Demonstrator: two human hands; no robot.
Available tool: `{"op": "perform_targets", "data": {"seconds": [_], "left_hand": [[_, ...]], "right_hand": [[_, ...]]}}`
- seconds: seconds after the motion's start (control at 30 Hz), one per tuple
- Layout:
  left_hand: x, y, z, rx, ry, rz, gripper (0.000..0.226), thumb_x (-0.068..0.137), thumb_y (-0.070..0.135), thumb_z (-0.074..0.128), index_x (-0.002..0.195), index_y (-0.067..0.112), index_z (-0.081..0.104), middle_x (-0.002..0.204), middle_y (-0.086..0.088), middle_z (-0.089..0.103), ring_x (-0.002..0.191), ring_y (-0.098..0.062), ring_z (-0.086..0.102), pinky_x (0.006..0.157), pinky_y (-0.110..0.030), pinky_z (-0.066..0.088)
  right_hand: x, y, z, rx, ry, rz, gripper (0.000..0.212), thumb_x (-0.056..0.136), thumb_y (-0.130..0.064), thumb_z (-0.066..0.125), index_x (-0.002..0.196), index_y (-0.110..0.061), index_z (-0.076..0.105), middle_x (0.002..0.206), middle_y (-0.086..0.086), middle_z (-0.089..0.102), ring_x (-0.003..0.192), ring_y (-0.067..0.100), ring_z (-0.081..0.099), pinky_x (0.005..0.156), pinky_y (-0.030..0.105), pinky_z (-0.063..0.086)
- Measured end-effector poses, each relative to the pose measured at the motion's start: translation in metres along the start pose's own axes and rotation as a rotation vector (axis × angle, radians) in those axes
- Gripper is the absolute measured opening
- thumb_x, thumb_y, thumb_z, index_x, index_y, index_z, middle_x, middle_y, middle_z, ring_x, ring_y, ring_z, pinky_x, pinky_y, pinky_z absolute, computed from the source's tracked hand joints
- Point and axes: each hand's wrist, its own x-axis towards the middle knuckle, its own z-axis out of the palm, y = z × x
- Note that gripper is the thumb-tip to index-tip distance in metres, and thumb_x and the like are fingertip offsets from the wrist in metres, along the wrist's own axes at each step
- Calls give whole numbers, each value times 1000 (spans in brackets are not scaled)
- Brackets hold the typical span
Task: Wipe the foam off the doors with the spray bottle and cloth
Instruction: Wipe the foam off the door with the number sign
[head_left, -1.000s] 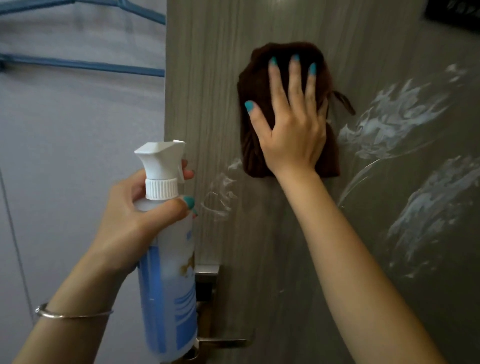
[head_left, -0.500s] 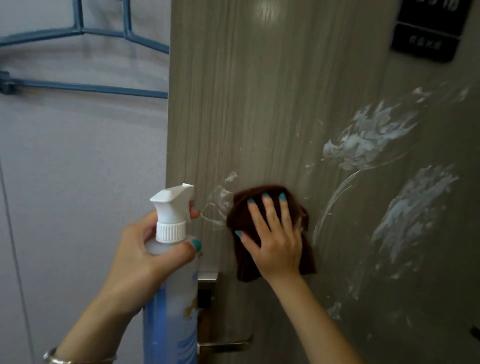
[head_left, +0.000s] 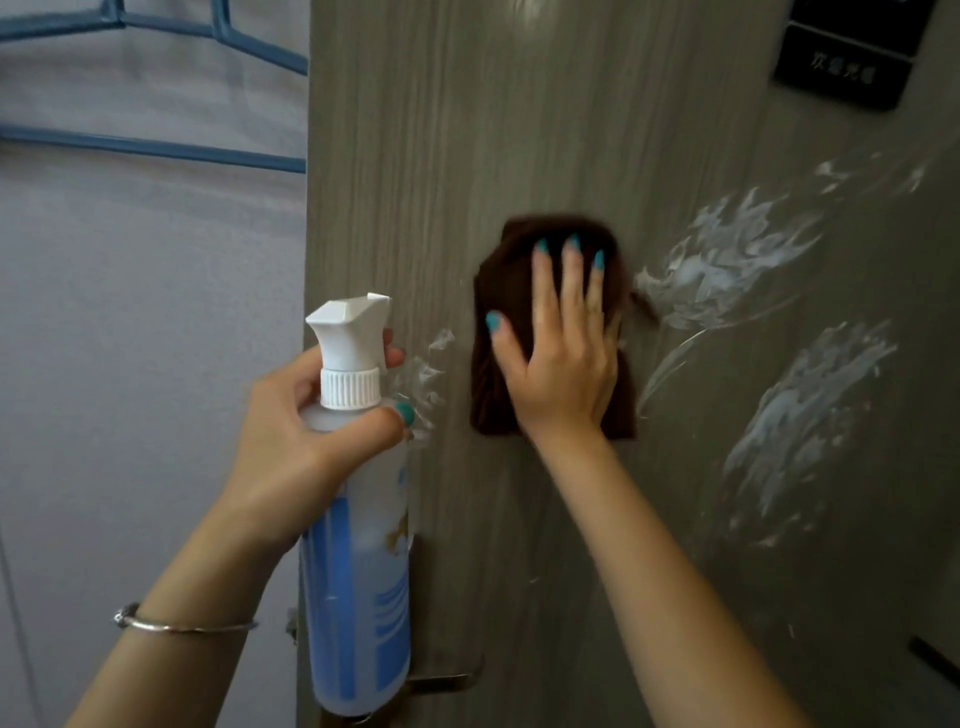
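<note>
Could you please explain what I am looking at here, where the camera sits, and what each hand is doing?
There is no machine here: the picture comes from a camera worn on a person's head, looking forward and down at their own two hands. The left hand grips a spray bottle by its neck. The right hand presses a brown cloth flat against a grey wood-grain door, fingers spread. White foam smears lie on the door to the right of the cloth, with a smaller patch between cloth and bottle. A dark sign is mounted at the upper right.

sign (head_left: 852, 62) lettering blurred, door handle (head_left: 441, 682) mostly hidden
</note>
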Motion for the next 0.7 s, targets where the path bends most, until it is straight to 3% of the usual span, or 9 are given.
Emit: {"op": "perform_targets", "data": {"seconds": [0.13, 0.23, 0.33, 0.4, 0.57, 0.63, 0.7], "left_hand": [[-8, -2, 1, -10, -2, -8, 57, 51, 44, 68, 105, 26, 68, 99, 2, 73, 87, -20, 71, 74, -37, 60], [-13, -3, -1, -17, 8, -8, 61, 51, 44, 69, 108, 23, 68, 101, 6, 73, 89, -17, 71, 70, -29, 60], [-13, 0, -5, 1, 0, -11, 60, 51, 45, 68, 108, 27, 68, 101, 6, 73, 89, -16, 70, 72, -32, 59], [-11, 1, -9, 11, 7, -9, 59, 51, 45, 68, 107, 27, 68, 103, 8, 72, 91, -15, 70, 72, -30, 61], [-7, 3, -21, 36, 62, 5, 60, 51, 45, 68, 107, 24, 67, 104, 8, 72, 91, -18, 70, 76, -37, 59], [-7, 3, -25, 46, 80, 4, 60, 52, 44, 68, 107, 23, 67, 103, 8, 72, 90, -19, 70, 77, -39, 59], [-9, 2, -30, 73, 105, 12, 58, 53, 45, 68, 106, 21, 67, 100, 7, 72, 88, -17, 69, 75, -37, 58]], "right_hand": [[-90, 1, -2, -9, -101, -7, 59, 102, -53, 42, 149, -17, 37, 154, 12, 36, 143, 35, 34, 95, 55, 51], [-101, 5, -3, -14, -138, -14, 59, 101, -55, 41, 148, -19, 38, 153, 11, 38, 141, 36, 37, 88, 54, 54], [-62, 8, -4, 5, -134, -25, 59, 100, -56, 40, 147, -20, 41, 151, 12, 43, 141, 36, 37, 93, 56, 51], [-17, 9, -5, -23, -109, -16, 61, 99, -58, 39, 147, -22, 44, 152, 11, 43, 143, 35, 35, 102, 62, 41], [79, -8, -11, 9, -142, 96, 66, 95, -65, 33, 154, -35, 28, 163, 0, 22, 152, 29, 11, 113, 67, 13], [74, -28, -8, 12, -104, 116, 63, 96, -62, 35, 153, -36, 30, 163, 1, 23, 152, 30, 13, 114, 66, 15], [39, -50, 0, 4, -83, 18, 60, 96, -59, 41, 151, -35, 36, 160, 2, 32, 149, 31, 21, 112, 65, 20]]}}
